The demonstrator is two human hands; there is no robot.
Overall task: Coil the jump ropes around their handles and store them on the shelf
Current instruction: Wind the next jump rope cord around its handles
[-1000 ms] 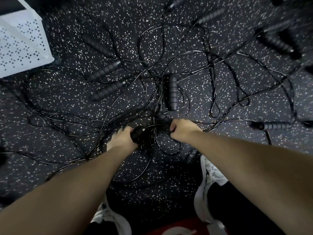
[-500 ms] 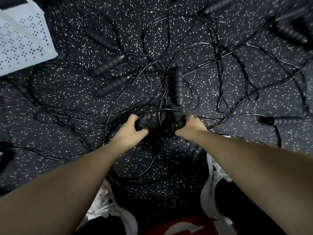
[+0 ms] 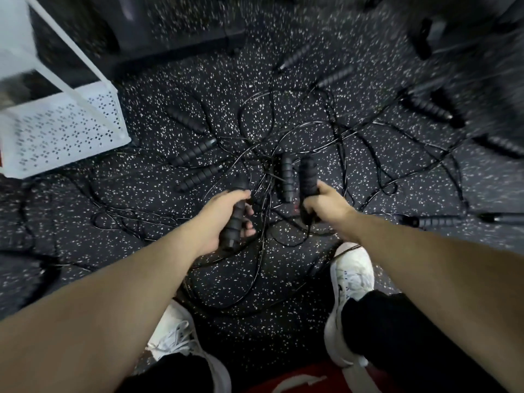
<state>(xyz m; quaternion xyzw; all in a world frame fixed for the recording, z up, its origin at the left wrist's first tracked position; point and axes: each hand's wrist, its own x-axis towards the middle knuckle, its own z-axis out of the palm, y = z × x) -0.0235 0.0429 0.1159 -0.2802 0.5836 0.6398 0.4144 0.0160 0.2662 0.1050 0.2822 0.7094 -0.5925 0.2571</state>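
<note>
My left hand (image 3: pixel 224 219) grips a black ribbed jump-rope handle (image 3: pixel 234 219), lifted off the floor and pointing away from me. My right hand (image 3: pixel 323 204) grips a second black handle (image 3: pixel 307 177), held upright. Thin black cords (image 3: pixel 263 199) trail down from both handles into a tangle of ropes (image 3: pixel 326 137) on the speckled floor. Several more handles lie loose around it, one (image 3: pixel 286 178) between my hands. The white perforated shelf (image 3: pixel 59 129) stands at the upper left.
Loose handles lie at the left (image 3: pixel 198 150), the far middle (image 3: pixel 334 76) and the right (image 3: pixel 433 222). My white shoes (image 3: pixel 353 282) stand on the cords near the bottom. Dark equipment sits along the back, blurred.
Both hands have lifted their handles up off the floor and toward me, turning them upright. The view has tilted up, so the shelf and the back of the room show more.
</note>
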